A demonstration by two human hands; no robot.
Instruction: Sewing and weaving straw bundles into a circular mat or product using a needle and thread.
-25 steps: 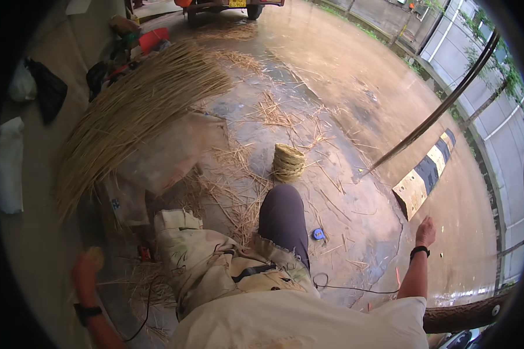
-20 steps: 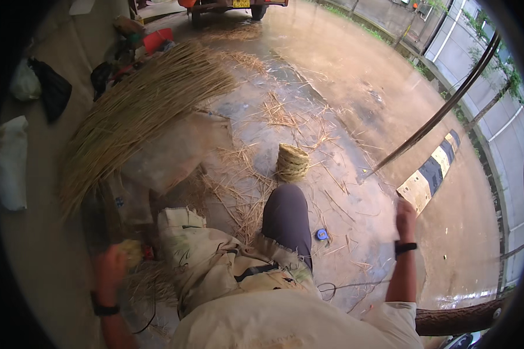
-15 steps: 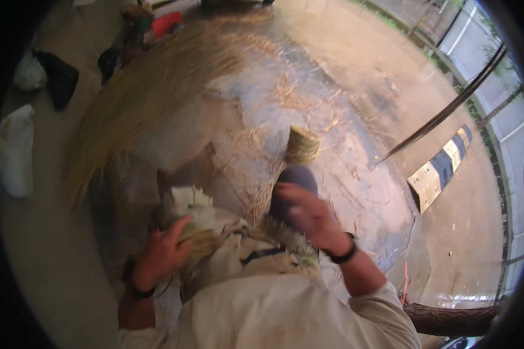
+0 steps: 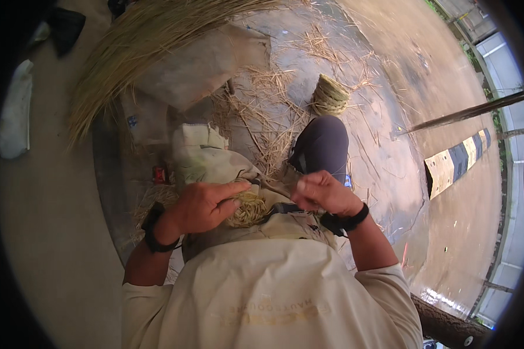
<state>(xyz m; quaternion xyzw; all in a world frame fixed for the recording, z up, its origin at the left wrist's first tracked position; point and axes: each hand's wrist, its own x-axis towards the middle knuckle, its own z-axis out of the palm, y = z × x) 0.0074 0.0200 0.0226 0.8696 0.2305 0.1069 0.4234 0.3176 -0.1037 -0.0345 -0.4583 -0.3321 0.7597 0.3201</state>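
On my lap lies a small round piece of woven straw (image 4: 247,212), with my left hand (image 4: 212,200) gripping its left side. My right hand (image 4: 320,192) is just right of it in front of my dark-trousered knee (image 4: 320,148), fingers pinched; whatever they hold is too small to make out. A patched pale cloth (image 4: 201,151) covers much of my lap. Beyond my knee a cylindrical woven straw stack (image 4: 330,94) stands on the littered floor. A small red object (image 4: 160,173) lies to my left, and a blue object (image 4: 348,181) shows beside my right leg.
A long bundle of dry straw (image 4: 134,46) lies at upper left over pale sheets, with bags (image 4: 64,32) farther left. On the right are a slanting dark pole (image 4: 466,110), a yellow-and-black ramp (image 4: 457,160) and wet ground. A log-like bar (image 4: 439,323) is at lower right.
Both hands have swung inward from the sides to meet at my lap, the left bringing the straw piece. The view has tipped down, so the surroundings sit higher in the picture.
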